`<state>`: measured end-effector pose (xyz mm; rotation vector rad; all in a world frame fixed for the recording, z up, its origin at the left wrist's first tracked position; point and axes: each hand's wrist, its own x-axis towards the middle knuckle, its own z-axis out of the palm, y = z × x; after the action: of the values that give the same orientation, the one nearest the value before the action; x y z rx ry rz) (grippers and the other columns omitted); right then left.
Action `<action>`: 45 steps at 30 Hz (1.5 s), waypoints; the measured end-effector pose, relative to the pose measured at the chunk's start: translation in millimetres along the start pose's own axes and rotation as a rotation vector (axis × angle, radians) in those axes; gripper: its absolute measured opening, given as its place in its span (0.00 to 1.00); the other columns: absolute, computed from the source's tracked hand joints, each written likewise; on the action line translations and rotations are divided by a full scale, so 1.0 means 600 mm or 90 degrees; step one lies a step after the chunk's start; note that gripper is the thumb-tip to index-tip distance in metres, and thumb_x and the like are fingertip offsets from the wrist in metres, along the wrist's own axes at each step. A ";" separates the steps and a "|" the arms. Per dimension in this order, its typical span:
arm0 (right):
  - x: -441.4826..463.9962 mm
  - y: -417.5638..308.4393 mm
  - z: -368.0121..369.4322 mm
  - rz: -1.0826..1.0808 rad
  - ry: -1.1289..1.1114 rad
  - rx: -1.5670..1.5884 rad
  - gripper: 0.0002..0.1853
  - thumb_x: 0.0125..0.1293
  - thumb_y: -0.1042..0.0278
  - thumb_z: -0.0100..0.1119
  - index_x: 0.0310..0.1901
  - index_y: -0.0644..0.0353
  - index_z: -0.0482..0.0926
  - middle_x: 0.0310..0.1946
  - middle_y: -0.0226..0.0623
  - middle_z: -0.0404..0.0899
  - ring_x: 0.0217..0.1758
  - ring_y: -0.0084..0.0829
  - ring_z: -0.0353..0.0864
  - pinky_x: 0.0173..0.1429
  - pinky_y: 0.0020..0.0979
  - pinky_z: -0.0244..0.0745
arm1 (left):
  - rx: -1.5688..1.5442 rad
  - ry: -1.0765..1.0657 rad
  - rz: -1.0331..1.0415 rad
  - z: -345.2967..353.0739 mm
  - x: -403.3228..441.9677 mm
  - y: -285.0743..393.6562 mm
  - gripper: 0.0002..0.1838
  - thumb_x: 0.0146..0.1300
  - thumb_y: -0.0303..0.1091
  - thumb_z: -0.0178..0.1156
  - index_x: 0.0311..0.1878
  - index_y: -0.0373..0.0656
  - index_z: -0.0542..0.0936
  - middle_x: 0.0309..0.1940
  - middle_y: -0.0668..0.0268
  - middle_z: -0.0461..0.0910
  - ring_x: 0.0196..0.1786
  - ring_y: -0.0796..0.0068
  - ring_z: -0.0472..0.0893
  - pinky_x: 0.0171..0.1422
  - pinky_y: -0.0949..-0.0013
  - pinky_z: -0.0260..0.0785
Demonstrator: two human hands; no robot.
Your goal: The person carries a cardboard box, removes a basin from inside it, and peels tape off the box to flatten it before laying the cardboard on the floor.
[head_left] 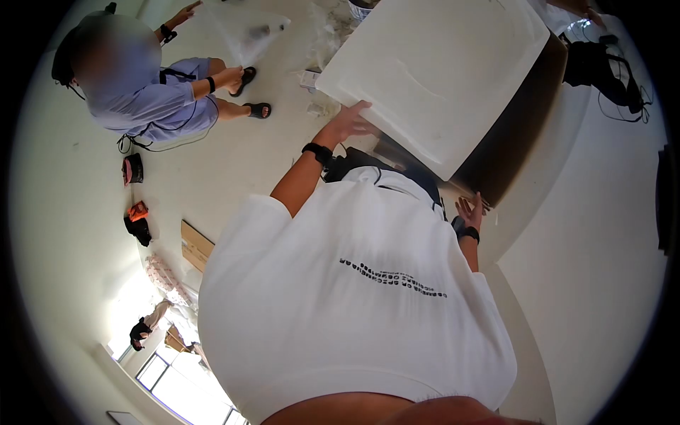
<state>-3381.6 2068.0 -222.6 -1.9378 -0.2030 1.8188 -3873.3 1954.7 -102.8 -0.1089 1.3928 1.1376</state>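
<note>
A large box-like piece of furniture with a white top [446, 78] and a dark brown side [513, 131] stands right in front of me. My left hand [346, 124] is at the white top's left edge, thumb on the upper side and fingers bent along the edge below. At the near lower corner of the dark side is my right hand [470, 212], its fingers apart and touching or very close to the brown edge. I cannot tell how firmly it bears on it. Each wrist wears a black band.
To the left, a person [152, 92] in light purple holds a clear plastic bag [251, 32]. Plastic wrap [333, 32] and a small box [309, 79] lie beyond the furniture. A black bag [602, 71] with cords is at the right. Cardboard [196, 244] and another person [152, 319] are behind left.
</note>
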 end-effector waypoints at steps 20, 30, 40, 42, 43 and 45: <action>0.097 -0.001 0.097 -0.058 -0.171 -0.126 0.21 0.58 0.82 0.59 0.54 0.70 0.70 0.54 0.56 0.73 0.56 0.47 0.77 0.62 0.42 0.78 | -0.082 0.044 0.087 -0.019 -0.034 0.014 0.34 0.55 0.50 0.68 0.59 0.40 0.68 0.49 0.56 0.70 0.51 0.55 0.79 0.58 0.55 0.75; 0.157 -0.026 0.094 0.081 -0.133 0.095 0.17 0.58 0.80 0.58 0.49 0.73 0.69 0.49 0.63 0.73 0.52 0.58 0.78 0.64 0.50 0.78 | -0.178 0.114 0.132 -0.126 -0.115 -0.122 0.29 0.55 0.50 0.67 0.53 0.41 0.72 0.47 0.57 0.75 0.42 0.61 0.81 0.54 0.58 0.77; 0.014 -0.146 0.001 -0.329 -0.258 -0.448 0.23 0.58 0.75 0.66 0.52 0.74 0.69 0.50 0.55 0.74 0.55 0.48 0.77 0.61 0.42 0.79 | -0.297 0.164 0.142 -0.100 -0.354 -0.387 0.28 0.57 0.50 0.64 0.55 0.40 0.73 0.49 0.58 0.79 0.52 0.61 0.79 0.60 0.56 0.71; -0.048 -0.139 0.024 -0.424 -0.267 -0.543 0.17 0.60 0.78 0.58 0.48 0.75 0.69 0.50 0.59 0.70 0.57 0.57 0.72 0.62 0.54 0.78 | -0.340 0.197 0.152 -0.090 -0.397 -0.424 0.29 0.57 0.49 0.64 0.55 0.40 0.73 0.49 0.58 0.79 0.52 0.61 0.78 0.60 0.56 0.71; -0.042 -0.138 0.028 -0.441 -0.275 -0.571 0.15 0.60 0.79 0.55 0.47 0.75 0.69 0.50 0.61 0.68 0.57 0.60 0.71 0.62 0.58 0.77 | -0.362 0.216 0.157 -0.089 -0.401 -0.431 0.29 0.57 0.49 0.64 0.55 0.40 0.73 0.49 0.58 0.79 0.52 0.61 0.78 0.60 0.56 0.70; 0.026 -0.146 0.020 -0.218 -0.271 -0.375 0.16 0.61 0.78 0.58 0.49 0.74 0.69 0.51 0.58 0.71 0.59 0.53 0.72 0.63 0.49 0.77 | -0.398 0.258 0.164 -0.079 -0.417 -0.445 0.29 0.56 0.49 0.63 0.55 0.40 0.72 0.51 0.59 0.78 0.52 0.60 0.78 0.60 0.56 0.70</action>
<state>-3373.5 2154.4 -199.0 -1.6698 -1.2493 2.0471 -3671.0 1649.2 -59.2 -0.6505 1.3740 1.8149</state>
